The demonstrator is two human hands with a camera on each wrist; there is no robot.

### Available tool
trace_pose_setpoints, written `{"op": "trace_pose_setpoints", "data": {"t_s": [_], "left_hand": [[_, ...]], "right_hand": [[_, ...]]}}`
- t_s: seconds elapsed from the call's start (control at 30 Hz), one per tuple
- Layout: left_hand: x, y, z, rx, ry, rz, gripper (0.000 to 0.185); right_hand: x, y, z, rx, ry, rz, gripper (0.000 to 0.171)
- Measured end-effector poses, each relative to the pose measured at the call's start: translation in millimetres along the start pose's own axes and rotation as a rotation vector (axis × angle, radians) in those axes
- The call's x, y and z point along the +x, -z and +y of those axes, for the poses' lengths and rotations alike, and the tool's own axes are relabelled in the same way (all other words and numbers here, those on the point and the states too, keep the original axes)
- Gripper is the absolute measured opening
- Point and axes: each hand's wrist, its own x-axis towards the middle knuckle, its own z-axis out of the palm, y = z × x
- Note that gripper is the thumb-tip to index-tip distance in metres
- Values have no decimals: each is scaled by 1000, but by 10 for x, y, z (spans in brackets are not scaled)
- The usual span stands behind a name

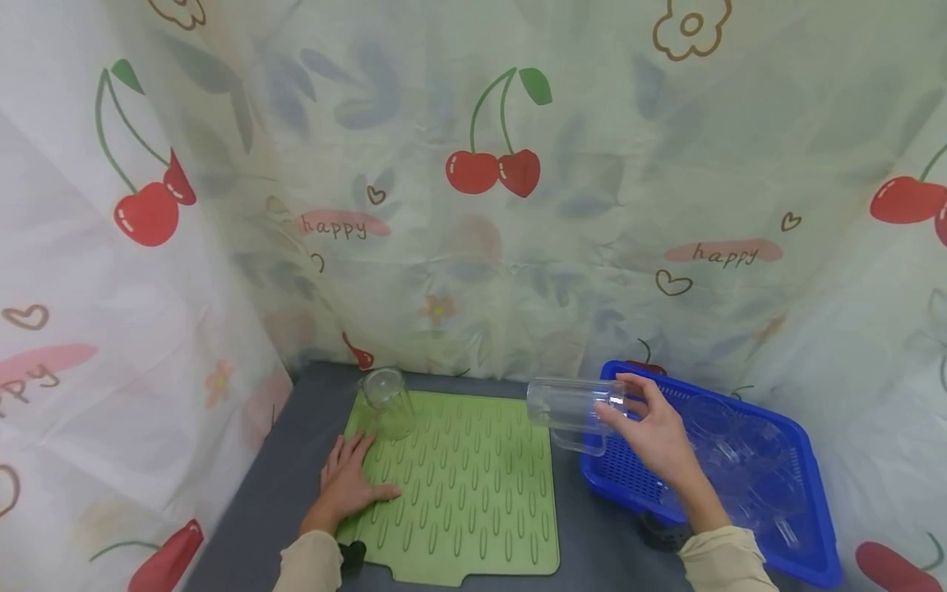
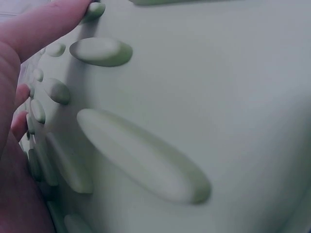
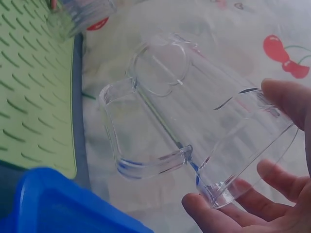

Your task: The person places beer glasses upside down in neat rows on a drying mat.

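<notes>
1. Above the gap between the ribbed green silicone drying mat [image 1: 473, 485] and the blue plastic basket [image 1: 806, 493], the right hand [image 1: 654, 436] grips a clear plastic handled mug [image 1: 570, 411] sideways.
2. Flat on the mat's left edge rests the left hand [image 1: 348, 485], fingers spread, near an upturned clear cup [image 1: 388, 400].

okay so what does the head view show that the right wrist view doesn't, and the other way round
Only the head view shows the left hand resting flat on the green mat, and more clear cups lying in the blue basket. Only the right wrist view shows the mug's handle up close and the fingertips at its rim. Both show the right hand holding the clear mug on its side, a glass standing on the mat, and the cherry curtain.
</notes>
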Motion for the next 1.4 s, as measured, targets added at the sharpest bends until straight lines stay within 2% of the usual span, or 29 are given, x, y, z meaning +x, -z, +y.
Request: {"op": "trace_pose_setpoints", "data": {"t_s": [0.13,0.27,0.5,1.17,1.3,1.4], "left_hand": [[-10,7,18,-8,-7,7,122],[-38,66,70,4,15,-17,121],[31,-17,-39,-8,12,-22,124],[9,15,22,16,27,-35,123],[19,-12,28,19,37,-14,125],[31,-31,28,23,20,12,125]], "right_hand": [[-15,-82,-22,48,6,-9,78],[-14,-175,-54,94,13,-17,77],[-33,-343,-71,139,39,-22,71],[-56,-753,-1,253,47,-29,64],[-56,-843,-2,273,53,-43,64],[-56,-913,-13,305,49,-49,62]]}}
